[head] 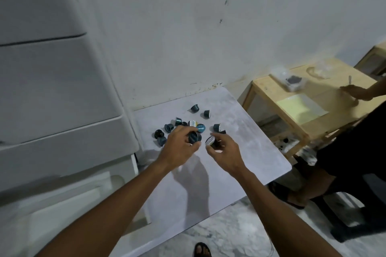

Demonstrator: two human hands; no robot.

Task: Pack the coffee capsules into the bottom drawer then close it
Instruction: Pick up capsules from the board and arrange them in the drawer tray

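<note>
Several dark teal and black coffee capsules [194,108] lie scattered on a small grey marbled table [250,140]. My left hand [179,146] is over the near edge of the pile, fingers closed around a dark capsule [194,137]. My right hand [224,150] is just beside it, pinching another capsule [211,141] whose pale foil lid faces left. A white plastic drawer unit [52,110] stands to the left of the table. Its bottom drawer [69,198] is pulled out and looks blurred.
A pale wooden side table [277,98] stands at the right with a clear bag on it. Another person [355,152] in dark clothes sits there, a hand resting on that table. My sandalled foot [202,250] shows on the marbled floor below.
</note>
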